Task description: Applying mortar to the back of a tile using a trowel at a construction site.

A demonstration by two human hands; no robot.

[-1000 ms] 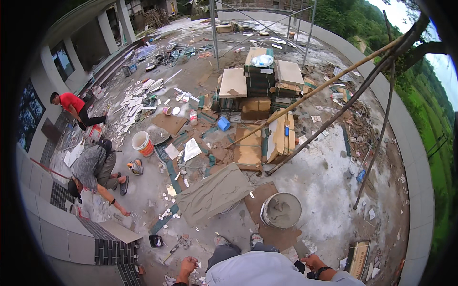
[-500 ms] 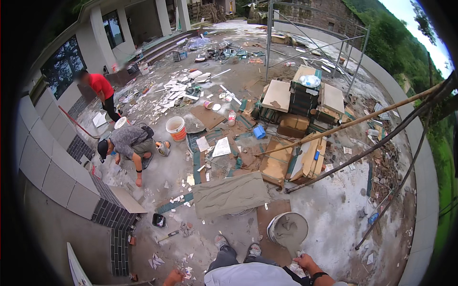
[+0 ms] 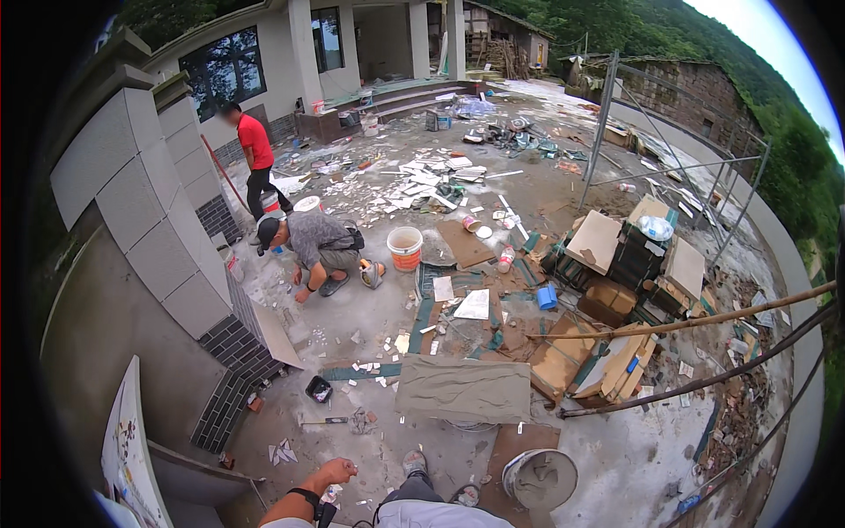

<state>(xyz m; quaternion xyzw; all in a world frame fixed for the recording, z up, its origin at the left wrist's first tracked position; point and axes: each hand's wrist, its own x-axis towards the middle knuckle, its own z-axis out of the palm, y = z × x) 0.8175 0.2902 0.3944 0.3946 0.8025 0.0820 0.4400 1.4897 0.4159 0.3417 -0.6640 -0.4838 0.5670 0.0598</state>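
My left hand (image 3: pixel 338 471) is raised over the floor at the lower edge, its fingers curled in; what they hold, if anything, I cannot make out. A black band (image 3: pixel 308 498) circles that wrist. My right hand is out of view. Right of my feet stands a white bucket (image 3: pixel 573 482) of grey mortar (image 3: pixel 543 480). Ahead of me lies a large slab spread with wet grey mortar (image 3: pixel 464 387), its surface ridged. A hammer-like tool with a dark grip (image 3: pixel 335 421) lies on the ground beyond my left hand, close to a small black container (image 3: pixel 319 389).
A tiled wall (image 3: pixel 167 231) runs along the left, a pale tile panel (image 3: pixel 277 336) leaning at its foot. One person (image 3: pixel 321 242) crouches nearby; another in red (image 3: pixel 255 145) stands behind. Tile boxes (image 3: pixel 607 304), poles (image 3: pixel 731 319) and metal scaffolding (image 3: pixel 604 114) stand right.
My view has swung left, so the scene sits further right. My left hand has come up and forward. My right hand, earlier beside the mortar bucket, has left the view.
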